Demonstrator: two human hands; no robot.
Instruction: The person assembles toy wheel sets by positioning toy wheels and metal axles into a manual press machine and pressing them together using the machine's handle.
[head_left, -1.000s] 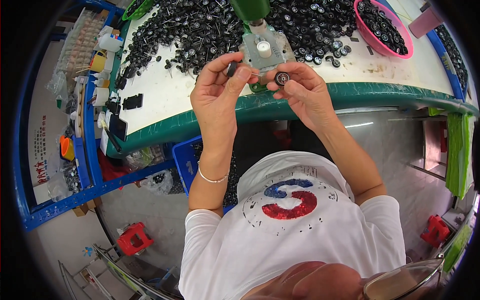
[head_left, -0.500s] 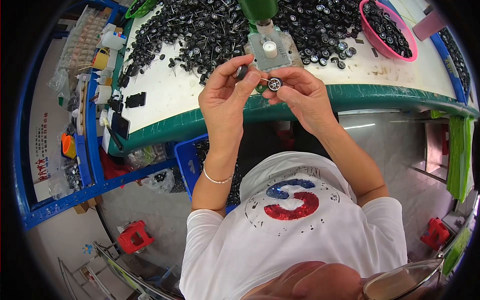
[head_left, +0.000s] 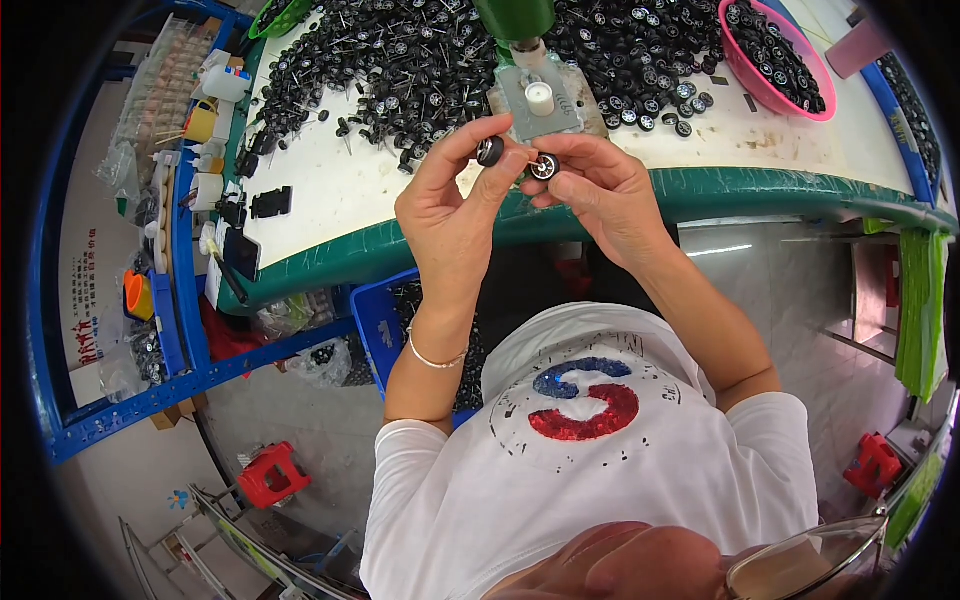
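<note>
In front of the press, over the bench's near edge, my left hand [head_left: 450, 205] pinches a small black toy wheel with a thin metal axle [head_left: 490, 151]. The axle's end meets the hub of a second black toy wheel with silver spokes [head_left: 545, 166], gripped between the fingers and thumb of my right hand [head_left: 615, 200]. How deep the axle sits in that hub is too small to tell. Just beyond my fingers stands a white cylindrical block [head_left: 540, 98] on a grey metal plate [head_left: 548, 126], below a green press head [head_left: 517, 18].
Heaped black wheels and axles [head_left: 380, 75] cover the far bench on both sides of the press. A pink basin [head_left: 735, 62] of wheels stands at right. The bench has a green padded edge [head_left: 780, 203]. A blue crate [head_left: 375, 330] sits below, beside my left forearm.
Both wheels are a little closer together now. The left wheel has shifted slightly right and turned more of its face up, and less of the axle shows between them.
</note>
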